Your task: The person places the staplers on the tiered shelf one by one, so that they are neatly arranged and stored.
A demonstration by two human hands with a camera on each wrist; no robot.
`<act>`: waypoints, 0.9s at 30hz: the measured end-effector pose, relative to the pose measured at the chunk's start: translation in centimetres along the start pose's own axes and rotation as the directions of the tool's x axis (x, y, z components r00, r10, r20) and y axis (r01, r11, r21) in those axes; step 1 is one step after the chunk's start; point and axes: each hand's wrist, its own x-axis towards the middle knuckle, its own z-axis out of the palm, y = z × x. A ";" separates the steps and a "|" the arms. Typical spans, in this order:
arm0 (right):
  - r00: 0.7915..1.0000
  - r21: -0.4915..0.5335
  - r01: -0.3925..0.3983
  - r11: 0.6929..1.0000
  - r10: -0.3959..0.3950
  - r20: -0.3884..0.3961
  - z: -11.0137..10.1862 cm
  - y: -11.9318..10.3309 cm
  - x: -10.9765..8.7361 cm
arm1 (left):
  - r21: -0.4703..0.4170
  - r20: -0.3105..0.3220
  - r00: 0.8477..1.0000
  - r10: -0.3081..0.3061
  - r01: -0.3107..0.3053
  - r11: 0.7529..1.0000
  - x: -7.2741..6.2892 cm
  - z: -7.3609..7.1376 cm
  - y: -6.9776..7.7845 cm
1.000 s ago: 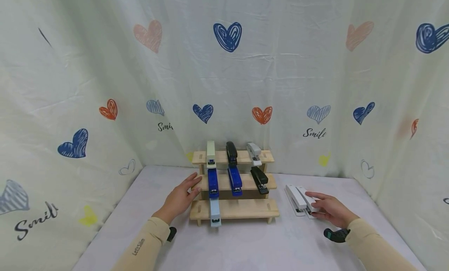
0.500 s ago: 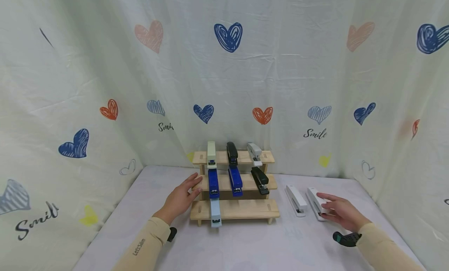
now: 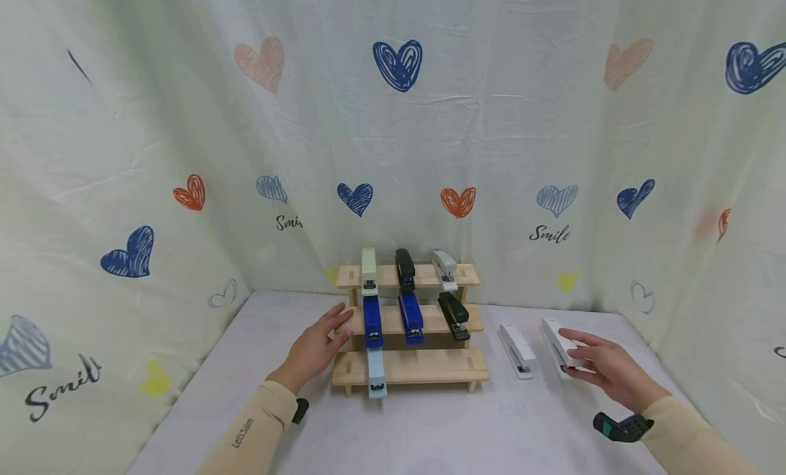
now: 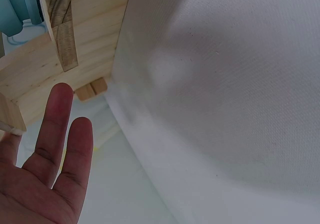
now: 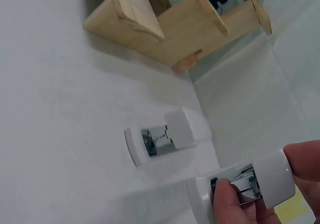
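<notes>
My right hand [image 3: 604, 369] pinches a white stapler [image 3: 557, 340] at the right of the table. In the right wrist view its fingers are at the raised head and the base of that stapler [image 5: 274, 180]. A second white stapler [image 3: 518, 350] lies to its left on the tabletop. My left hand [image 3: 313, 349] rests at the left end of the wooden three-tier shelf [image 3: 430, 367], fingers mostly extended. From the left wrist, that hand [image 4: 50, 169] shows straight fingers beside the shelf's side panel, with nothing gripped.
The top tier carries pale green [image 3: 368, 265], black [image 3: 404, 265] and light grey [image 3: 444, 265] staplers. On the middle tier are two blue staplers [image 3: 410, 317] and a black one [image 3: 454, 314]. A light blue stapler [image 3: 376, 372] sits on the bottom tier's left. A heart-printed curtain [image 3: 491, 120] surrounds the table.
My right hand has moved right with one white stapler, widening the gap to the other, which stayed put. The left hand has stayed at the shelf.
</notes>
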 end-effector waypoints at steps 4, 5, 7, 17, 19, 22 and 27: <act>0.999 0.017 0.036 0.999 -0.037 0.034 1.5 -0.5 -1.1 | -0.003 0.006 1.000 -0.010 0.010 1.000 0.0 0.0 -0.1; 0.998 0.020 0.042 0.999 -0.043 0.041 1.9 -0.6 -1.4 | -0.003 0.007 1.000 -0.011 0.011 1.000 0.0 -0.1 -0.1; 0.997 0.020 0.050 0.999 -0.051 0.056 2.6 -0.7 -1.9 | 0.000 0.008 1.000 -0.007 0.007 1.000 0.0 -0.1 -0.1; 0.990 0.062 0.050 0.997 -0.058 0.130 6.0 -0.3 -3.6 | 0.002 0.009 1.000 0.003 -0.003 1.000 0.1 -0.1 -0.1; 0.989 0.051 0.039 0.998 -0.046 0.139 7.0 -0.2 -3.7 | 0.003 0.011 1.000 0.000 0.000 1.000 0.1 -0.1 -0.1; 0.986 0.034 0.024 0.999 -0.029 0.162 8.5 0.0 -3.9 | 0.002 0.012 1.000 -0.005 0.005 1.000 0.1 -0.1 -0.1; 0.974 0.060 0.033 0.998 -0.046 0.224 11.4 0.2 -3.9 | -0.007 0.009 1.000 -0.010 0.010 1.000 0.1 0.0 0.0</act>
